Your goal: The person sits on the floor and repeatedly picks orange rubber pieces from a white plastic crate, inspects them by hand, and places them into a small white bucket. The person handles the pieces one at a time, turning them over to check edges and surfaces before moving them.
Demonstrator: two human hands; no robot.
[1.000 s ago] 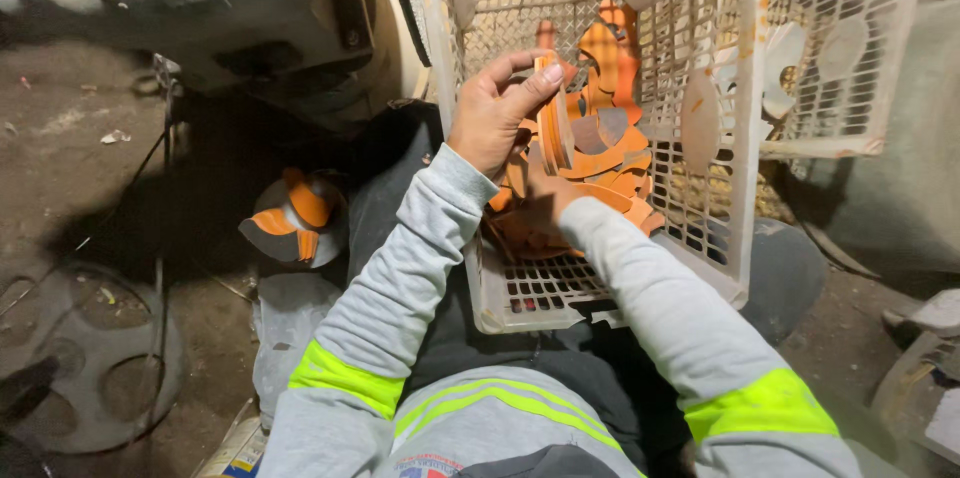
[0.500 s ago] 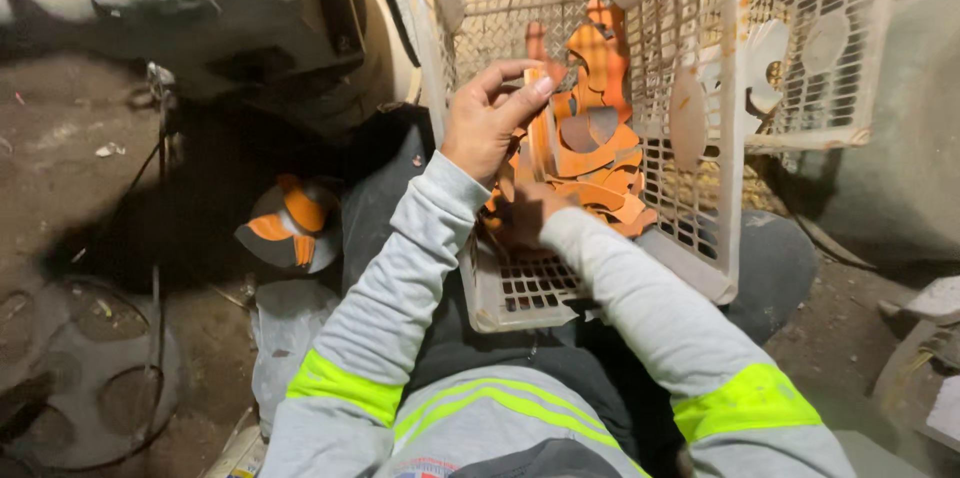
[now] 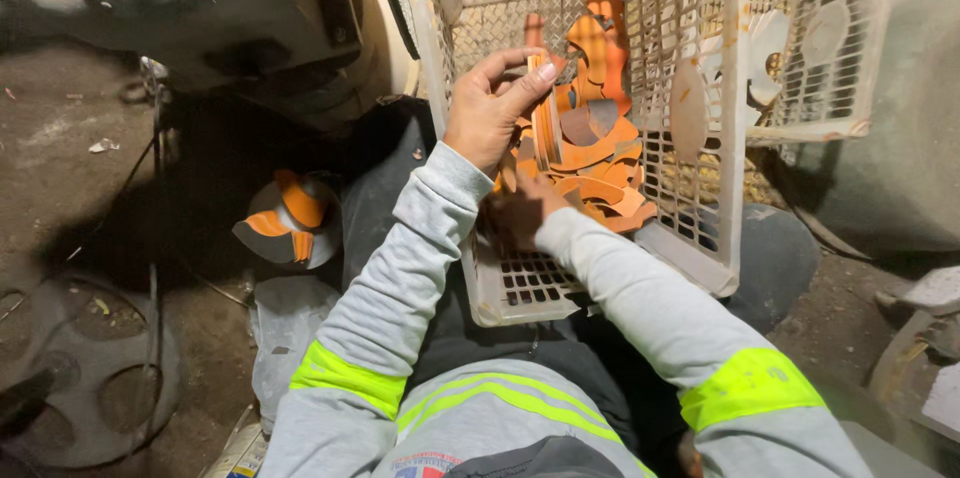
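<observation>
My left hand [image 3: 492, 110] is raised over a white plastic basket [image 3: 700, 208] and grips a small stack of thin orange curved pieces [image 3: 545, 118] on edge between thumb and fingers. My right hand [image 3: 522, 210] is down inside the basket, resting among a pile of loose orange pieces [image 3: 600, 168]; what it holds, if anything, is hidden. Both arms wear grey sleeves with yellow-green reflective bands.
A second white basket [image 3: 830, 48] with pale round pieces stands behind to the right. On the ground at left lies a round part with orange blades [image 3: 290, 223]. A dark machine body [image 3: 200, 8] looms at top left, and a round metal plate [image 3: 90, 378] lies bottom left.
My left hand has kept hold of the orange stack and shifted slightly lower. My right hand has stayed down in the pile. The view has drifted a little.
</observation>
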